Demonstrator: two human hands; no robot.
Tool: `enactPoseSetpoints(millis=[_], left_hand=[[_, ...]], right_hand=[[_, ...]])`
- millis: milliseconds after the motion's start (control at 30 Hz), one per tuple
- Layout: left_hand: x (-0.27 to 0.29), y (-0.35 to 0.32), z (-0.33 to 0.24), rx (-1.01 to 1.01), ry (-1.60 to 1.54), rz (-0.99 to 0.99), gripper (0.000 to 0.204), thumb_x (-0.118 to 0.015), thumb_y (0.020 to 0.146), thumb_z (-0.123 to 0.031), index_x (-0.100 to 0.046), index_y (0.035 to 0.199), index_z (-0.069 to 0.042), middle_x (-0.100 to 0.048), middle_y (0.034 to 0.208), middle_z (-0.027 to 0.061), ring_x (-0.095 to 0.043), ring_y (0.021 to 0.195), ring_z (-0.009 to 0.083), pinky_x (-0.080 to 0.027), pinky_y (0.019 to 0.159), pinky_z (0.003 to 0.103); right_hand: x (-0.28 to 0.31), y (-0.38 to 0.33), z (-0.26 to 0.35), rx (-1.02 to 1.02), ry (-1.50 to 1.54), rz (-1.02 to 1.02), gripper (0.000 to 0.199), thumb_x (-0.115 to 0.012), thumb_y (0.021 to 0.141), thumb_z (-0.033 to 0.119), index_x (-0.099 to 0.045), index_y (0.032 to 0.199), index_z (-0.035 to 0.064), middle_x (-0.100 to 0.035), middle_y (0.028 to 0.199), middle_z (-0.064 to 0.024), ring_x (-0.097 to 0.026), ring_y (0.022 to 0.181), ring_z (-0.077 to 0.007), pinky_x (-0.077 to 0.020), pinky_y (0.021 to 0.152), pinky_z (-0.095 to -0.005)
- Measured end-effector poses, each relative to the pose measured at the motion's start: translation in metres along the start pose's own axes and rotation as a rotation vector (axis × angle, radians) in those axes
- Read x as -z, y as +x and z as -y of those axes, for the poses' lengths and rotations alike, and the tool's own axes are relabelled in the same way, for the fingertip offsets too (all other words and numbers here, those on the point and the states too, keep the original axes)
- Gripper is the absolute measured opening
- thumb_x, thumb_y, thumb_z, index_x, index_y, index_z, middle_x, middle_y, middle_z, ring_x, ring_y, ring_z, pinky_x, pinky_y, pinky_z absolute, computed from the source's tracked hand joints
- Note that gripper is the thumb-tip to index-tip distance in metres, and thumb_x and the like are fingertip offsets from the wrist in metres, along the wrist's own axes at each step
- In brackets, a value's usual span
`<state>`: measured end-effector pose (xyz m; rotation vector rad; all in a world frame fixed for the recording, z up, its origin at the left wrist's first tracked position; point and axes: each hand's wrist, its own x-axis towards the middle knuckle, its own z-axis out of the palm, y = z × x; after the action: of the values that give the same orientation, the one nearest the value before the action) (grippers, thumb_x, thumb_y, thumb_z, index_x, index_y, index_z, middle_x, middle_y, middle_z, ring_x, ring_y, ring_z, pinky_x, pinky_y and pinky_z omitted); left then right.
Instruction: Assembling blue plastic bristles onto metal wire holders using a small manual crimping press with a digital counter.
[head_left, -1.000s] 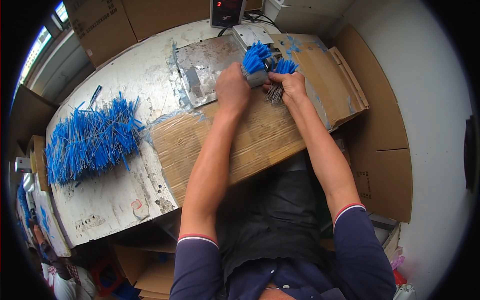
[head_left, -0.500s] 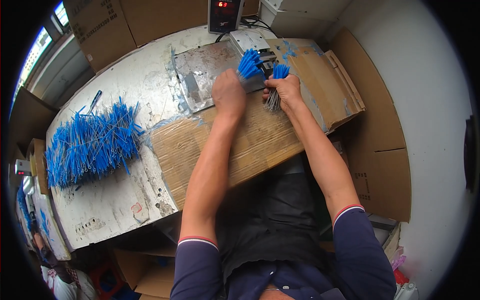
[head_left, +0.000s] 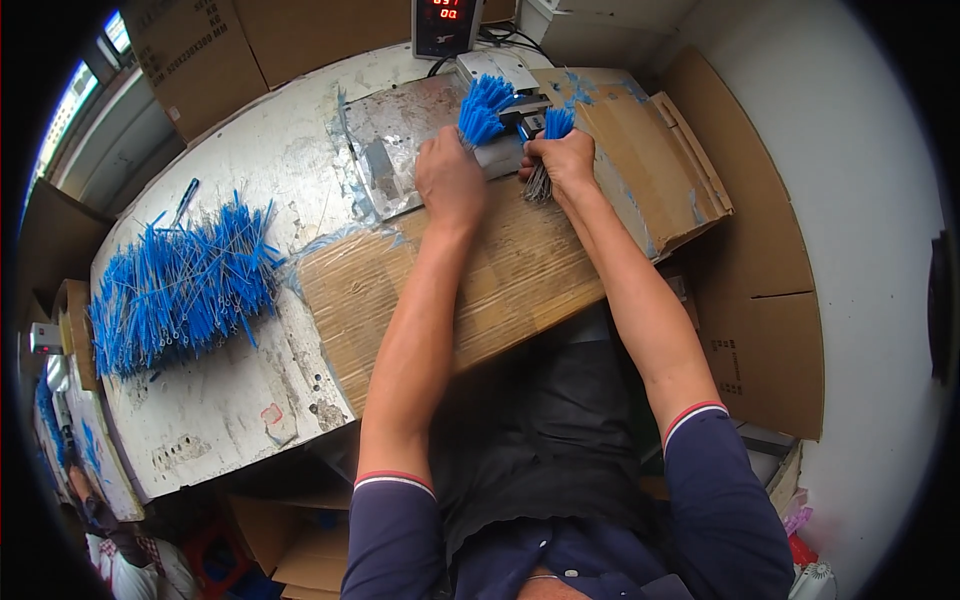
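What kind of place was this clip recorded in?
Most likely a small workshop or factory bench. A big pile of blue-tipped wires lies on a worn metal table, both hands feed wire bundles at a small machine below a red-digit counter, and cardboard sheets cover the bench.

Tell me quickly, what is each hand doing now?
Left hand: closed on blue wires.
Right hand: closed on wire bundle.

Worn grey workbench (head_left: 230, 400), paint chipped and scratched, partly covered by flattened cardboard sheets (head_left: 500, 280). Metal plate (head_left: 395, 150) taped at the far middle. Brown cardboard boxes (head_left: 250, 50) stacked along the back. Small box with a red digital display (head_left: 445, 25) behind, cables trailing. Pale wall (head_left: 800, 120) on the right, cardboard panel (head_left: 770, 300) leaning against it. Bright window (head_left: 75, 110) at far left.
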<state>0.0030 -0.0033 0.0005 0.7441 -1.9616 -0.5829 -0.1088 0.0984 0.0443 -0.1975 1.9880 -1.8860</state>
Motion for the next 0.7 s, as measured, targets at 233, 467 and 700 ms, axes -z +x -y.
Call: enactPoseSetpoints(millis=[233,467,700], left_hand=[[-0.005,0.000,0.001,-0.012,-0.001,-0.018,0.015,-0.068,0.083,-0.005,-0.060,0.096,-0.004,-0.065,0.085,0.0190,-0.063,0.084,0.0404,-0.048,0.075,0.051],[-0.002,0.000,-0.003,-0.063,0.004,0.041,0.016,-0.067,0.083,-0.005,-0.061,0.098,-0.004,-0.064,0.087,0.0186,-0.063,0.086,0.0396,-0.048,0.076,0.050],[0.000,-0.001,-0.004,-0.088,0.017,0.205,0.022,-0.065,0.083,-0.004,-0.062,0.105,-0.005,-0.064,0.088,0.0184,-0.064,0.086,0.0381,-0.050,0.077,0.050]], right_hand=[[-0.002,0.003,-0.001,-0.004,0.018,-0.001,0.019,-0.067,0.076,-0.011,-0.054,0.080,0.0016,-0.061,0.065,-0.0142,-0.063,0.048,-0.0247,-0.0548,0.042,-0.0388],[-0.001,0.002,-0.003,0.011,0.044,-0.010,0.015,-0.070,0.077,-0.009,-0.058,0.079,0.0002,-0.064,0.068,-0.0144,-0.065,0.052,-0.0243,-0.0571,0.045,-0.0375],[0.013,0.002,-0.008,-0.025,0.210,0.070,0.012,-0.072,0.081,-0.002,-0.064,0.088,-0.0040,-0.067,0.075,-0.0139,-0.068,0.059,-0.0239,-0.0598,0.050,-0.0370]])
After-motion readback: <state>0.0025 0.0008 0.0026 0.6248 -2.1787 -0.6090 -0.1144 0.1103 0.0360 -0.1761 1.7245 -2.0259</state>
